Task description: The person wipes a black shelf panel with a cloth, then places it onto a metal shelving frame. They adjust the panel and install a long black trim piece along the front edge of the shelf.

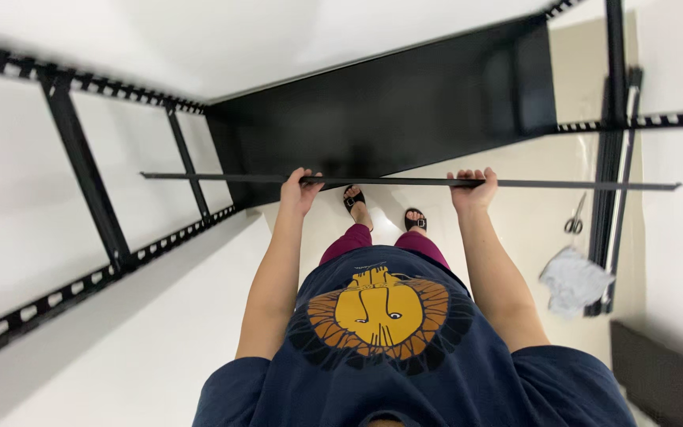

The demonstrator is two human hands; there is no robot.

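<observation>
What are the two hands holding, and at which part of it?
Both hands grip one long black metal bar, held level. The left hand and the right hand close around its middle stretch, spaced apart, so both ends stick out free.

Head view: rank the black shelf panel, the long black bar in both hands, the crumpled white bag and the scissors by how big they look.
1. Black shelf panel
2. Long black bar, widest but thin
3. Crumpled white bag
4. Scissors

Both hands, left and right, grip the bar.
</observation>
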